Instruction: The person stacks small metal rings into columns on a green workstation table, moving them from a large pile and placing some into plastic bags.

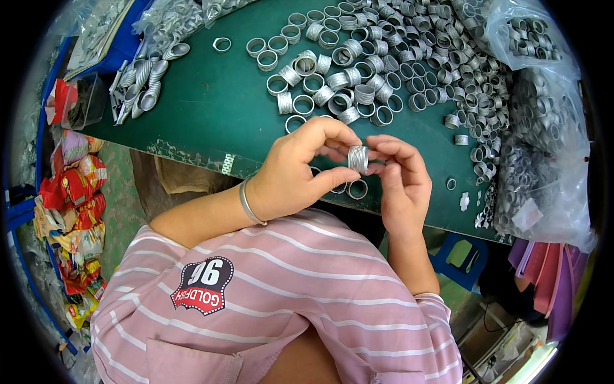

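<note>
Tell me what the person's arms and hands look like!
The left hand and right hand wear no gloves. A thin, silver-coloured bangle circles the left wrist; none shows on the right. The short pink sleeves have white stripes.

Pink striped shirt [275,275], bangle [244,201] (apparently metal)

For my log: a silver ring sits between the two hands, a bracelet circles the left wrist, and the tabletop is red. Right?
No: the head view shows a green tabletop, not red. The silver ring sits between left hand and right hand, and the bracelet circles the left wrist.
</note>
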The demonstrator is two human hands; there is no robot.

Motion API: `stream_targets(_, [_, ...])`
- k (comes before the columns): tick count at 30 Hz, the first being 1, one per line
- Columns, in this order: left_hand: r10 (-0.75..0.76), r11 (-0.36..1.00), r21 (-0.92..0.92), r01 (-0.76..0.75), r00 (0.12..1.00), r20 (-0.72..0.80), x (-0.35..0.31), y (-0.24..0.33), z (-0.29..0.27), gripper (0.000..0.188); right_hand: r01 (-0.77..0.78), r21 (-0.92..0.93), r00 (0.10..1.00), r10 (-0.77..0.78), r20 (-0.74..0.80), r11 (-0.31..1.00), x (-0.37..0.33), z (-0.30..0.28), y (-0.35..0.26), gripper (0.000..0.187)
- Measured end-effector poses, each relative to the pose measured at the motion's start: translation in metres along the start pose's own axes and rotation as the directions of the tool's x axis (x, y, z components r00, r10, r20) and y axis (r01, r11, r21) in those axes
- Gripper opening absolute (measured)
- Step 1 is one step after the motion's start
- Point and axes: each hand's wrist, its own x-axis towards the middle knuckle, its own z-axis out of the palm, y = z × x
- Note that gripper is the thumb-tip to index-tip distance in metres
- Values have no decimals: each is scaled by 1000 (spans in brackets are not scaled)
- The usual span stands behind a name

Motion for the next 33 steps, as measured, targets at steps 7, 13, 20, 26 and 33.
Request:
stream_targets(7, [65,984,167,-55,997,-53,4,10,-1,41,61,99,995,-68,67,993,1,6,0,41])
stream_targets(13, [-278,908,-324,266,961,11,3,16,0,15,332,-143,943,-322,86,932,3,8,-2,43])
stream_targets(20, [-581,614,-583,532,805,122,13,22,-7,27,628,-527,778,-450,438,573,12,15,-18,21])
stream_targets(26, [-578,539,-665,517,801,155,19,19,-21,29,284,-917,931,-311,193,280,43,-14,-11,14])
stream_targets(33, [-619,581,-544,605,763,187,27,30,-20,21,-53,-594,998,57,-12,803,41,-35,-9,7])
